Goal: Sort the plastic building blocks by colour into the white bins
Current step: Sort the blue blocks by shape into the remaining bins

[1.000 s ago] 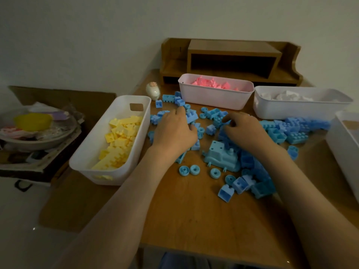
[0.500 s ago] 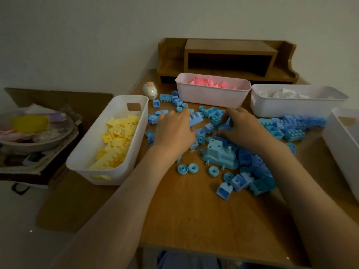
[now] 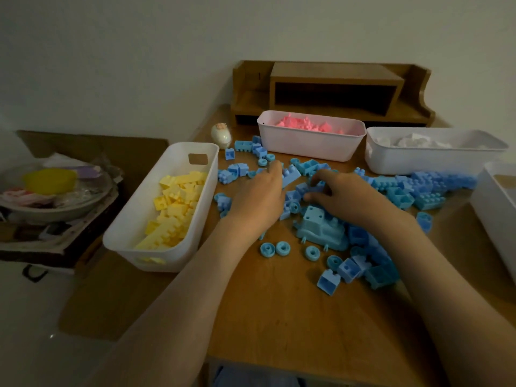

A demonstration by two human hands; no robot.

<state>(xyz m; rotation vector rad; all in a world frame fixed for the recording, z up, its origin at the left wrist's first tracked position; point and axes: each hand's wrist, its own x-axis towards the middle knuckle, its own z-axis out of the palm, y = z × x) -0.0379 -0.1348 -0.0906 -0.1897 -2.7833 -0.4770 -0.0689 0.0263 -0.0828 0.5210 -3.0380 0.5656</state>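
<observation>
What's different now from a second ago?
The right hand crept slightly left, its fingers now curled on a small blue plastic block. The left hand barely shifted, resting on loose blue blocks. The white plastic bins stayed put.

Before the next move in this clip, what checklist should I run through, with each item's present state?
1. Loose pieces all one colour: ok, only blue blocks lie on the table.
2. Yellow bin unmixed: ok, only yellow shows.
3. Pink bin unmixed: ok, only pink shows.
4. Free bin for blue: ok, the right-edge bin shows no blocks, though mostly cut off.
5. Left hand holding a block: cannot tell, fingers lie over the pile.
6. Right hand holding a block: cannot tell, fingers curl onto blue pieces.
</observation>
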